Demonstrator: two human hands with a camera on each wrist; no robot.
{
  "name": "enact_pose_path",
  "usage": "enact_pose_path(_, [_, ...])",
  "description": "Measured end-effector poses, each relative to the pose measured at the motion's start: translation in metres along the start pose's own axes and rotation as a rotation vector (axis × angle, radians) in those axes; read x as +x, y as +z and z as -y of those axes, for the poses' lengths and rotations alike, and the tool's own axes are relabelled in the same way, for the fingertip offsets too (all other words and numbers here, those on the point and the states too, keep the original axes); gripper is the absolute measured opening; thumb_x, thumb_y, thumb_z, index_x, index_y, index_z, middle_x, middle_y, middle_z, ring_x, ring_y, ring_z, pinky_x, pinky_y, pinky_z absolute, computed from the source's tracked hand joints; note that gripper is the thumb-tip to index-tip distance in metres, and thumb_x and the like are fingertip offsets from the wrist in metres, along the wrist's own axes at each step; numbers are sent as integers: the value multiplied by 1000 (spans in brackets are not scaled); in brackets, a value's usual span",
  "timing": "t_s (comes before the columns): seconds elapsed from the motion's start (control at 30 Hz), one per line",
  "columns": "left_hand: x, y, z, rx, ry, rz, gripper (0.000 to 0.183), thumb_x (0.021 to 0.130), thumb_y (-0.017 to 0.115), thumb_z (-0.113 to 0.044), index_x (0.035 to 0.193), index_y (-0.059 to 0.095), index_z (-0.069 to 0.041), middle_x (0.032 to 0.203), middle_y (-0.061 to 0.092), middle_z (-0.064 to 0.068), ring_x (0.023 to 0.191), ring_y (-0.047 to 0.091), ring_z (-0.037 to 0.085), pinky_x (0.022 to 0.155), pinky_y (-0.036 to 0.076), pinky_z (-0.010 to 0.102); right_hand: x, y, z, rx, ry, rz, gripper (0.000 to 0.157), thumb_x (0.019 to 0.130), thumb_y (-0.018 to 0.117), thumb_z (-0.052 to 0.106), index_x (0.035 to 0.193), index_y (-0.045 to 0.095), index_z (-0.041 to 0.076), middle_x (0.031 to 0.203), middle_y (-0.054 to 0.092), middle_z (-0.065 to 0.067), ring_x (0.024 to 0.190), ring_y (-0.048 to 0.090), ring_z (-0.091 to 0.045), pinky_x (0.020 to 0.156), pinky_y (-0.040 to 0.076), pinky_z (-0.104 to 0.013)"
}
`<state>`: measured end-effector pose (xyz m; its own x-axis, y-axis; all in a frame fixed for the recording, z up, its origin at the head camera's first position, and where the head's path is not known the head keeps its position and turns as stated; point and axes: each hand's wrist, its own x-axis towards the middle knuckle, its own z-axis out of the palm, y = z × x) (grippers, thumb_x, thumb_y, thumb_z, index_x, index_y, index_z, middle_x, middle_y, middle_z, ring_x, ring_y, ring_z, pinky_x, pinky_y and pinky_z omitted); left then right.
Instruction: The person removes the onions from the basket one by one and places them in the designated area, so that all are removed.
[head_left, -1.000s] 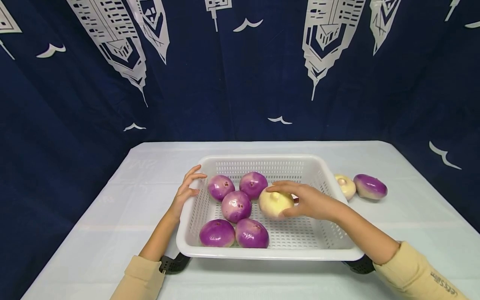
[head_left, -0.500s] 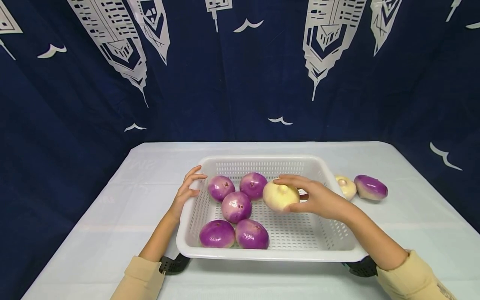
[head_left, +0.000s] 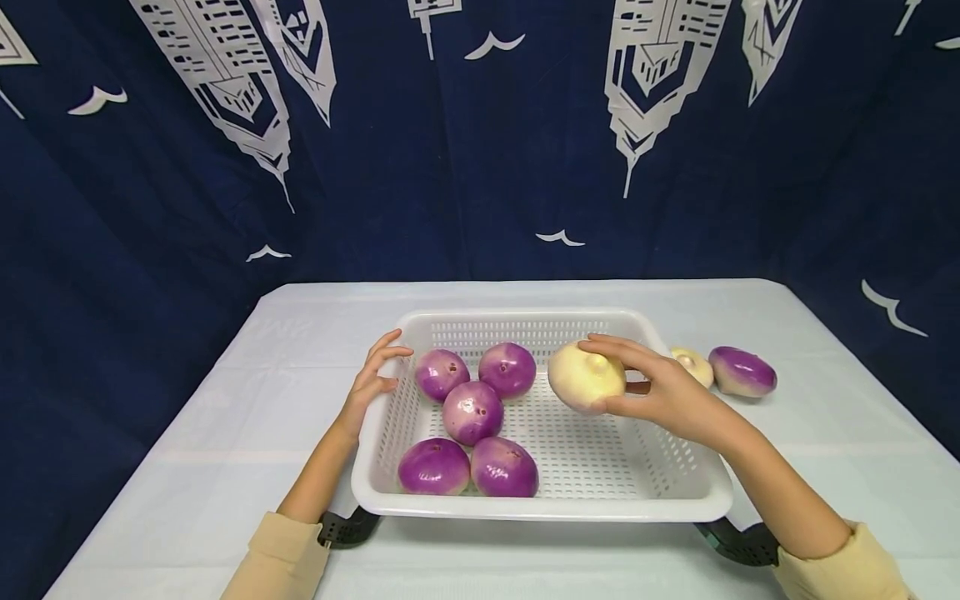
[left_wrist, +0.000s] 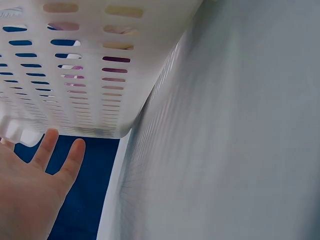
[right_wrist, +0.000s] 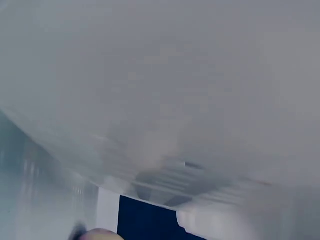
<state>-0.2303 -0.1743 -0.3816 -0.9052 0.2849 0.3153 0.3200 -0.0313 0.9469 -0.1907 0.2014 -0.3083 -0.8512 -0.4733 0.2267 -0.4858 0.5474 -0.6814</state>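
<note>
pale onion [head_left: 583,382] in right hand [head_left: 671,393] above basket [head_left: 540,507]

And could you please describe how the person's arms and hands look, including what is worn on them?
The left hand and right hand show no gloves. The left sleeve and right sleeve are beige and end well before the wrists. A black strap-like piece shows at each forearm: left strap, right strap.
</note>
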Motion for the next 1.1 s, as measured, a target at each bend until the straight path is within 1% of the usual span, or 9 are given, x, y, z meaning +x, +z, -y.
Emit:
enact_pose_path(0.17, [0, 0, 0, 0, -3, 1, 46, 73, 33, -4, 108, 51, -28, 150, 5, 7, 133, 11, 34, 88, 40, 40, -9, -5, 2, -12, 6, -76, 65, 75, 72, 23, 133, 45, 19, 141, 39, -10, 120, 44, -29, 84, 50, -38])
enact_pose_path(0.3, [1, 0, 1, 4, -3, 2, 45, 74, 34, -4, 111, 50, -24, 150, 5, 6, 134, 10, 34, 90, 39, 42, -16, -9, 3, -30, 0, -138, 65, 74, 73, 19, 133, 46, 20, 140, 41, -11, 113, 50, -23, 80, 52, -33])
enact_pose_path(0.47, [2, 1, 2, 15, -7, -6, 45, 74, 34, -5, 113, 49, -20, 151, 6, 5, 136, 8, 33, 94, 34, 50, -25, -14, -1, -19, 35, -178, 66, 75, 72, 17, 134, 43, 21, 141, 38, -12, 108, 47, 4, 79, 48, -13])
enact_pose_path(0.6, [2, 0, 2, 25, -10, -14, 45, 74, 34, -5, 112, 50, -22, 151, 7, 4, 136, 8, 32, 95, 34, 51, -32, -17, -6, -26, 72, -221, 68, 76, 71, 16, 136, 40, 22, 143, 35, -12, 110, 46, -1, 78, 44, -6])
enact_pose_path(0.63, [2, 0, 2, 25, -8, -16, 45, 74, 34, -5, 112, 50, -22, 151, 7, 4, 136, 8, 32, 95, 34, 52, -34, -18, -7, -27, 77, -235, 69, 76, 71, 15, 137, 40, 22, 144, 34, -11, 110, 47, -7, 77, 44, -5])
enact_pose_path(0.7, [2, 0, 2, 22, -8, -16, 45, 73, 34, -5, 112, 50, -23, 150, 7, 4, 136, 8, 32, 95, 33, 53, -38, -19, -11, -22, 95, -269, 69, 76, 70, 13, 137, 39, 22, 145, 34, -6, 109, 47, -9, 76, 44, -4])
enact_pose_path(0.87, [2, 0, 2, 14, -8, -13, 45, 73, 34, -5, 110, 50, -26, 151, 7, 5, 136, 8, 32, 96, 32, 54, -47, -26, -20, -28, 114, -349, 71, 77, 69, 10, 139, 37, 21, 142, 34, 8, 101, 40, 16, 75, 41, 0])
enact_pose_path(1.0, [1, 0, 2, 18, -6, -19, 45, 73, 34, -5, 110, 51, -25, 151, 7, 5, 136, 7, 32, 97, 31, 54, -52, -33, -25, -47, 131, -392, 71, 77, 69, 11, 139, 36, 23, 144, 31, 10, 98, 38, 21, 75, 39, 2])
enact_pose_path(1.1, [0, -1, 1, 24, -4, -24, 45, 73, 34, -5, 110, 51, -25, 150, 8, 5, 136, 8, 32, 96, 34, 48, -54, -38, -29, -57, 152, -421, 71, 77, 69, 11, 139, 36, 24, 145, 30, 12, 96, 39, 20, 74, 38, 3])
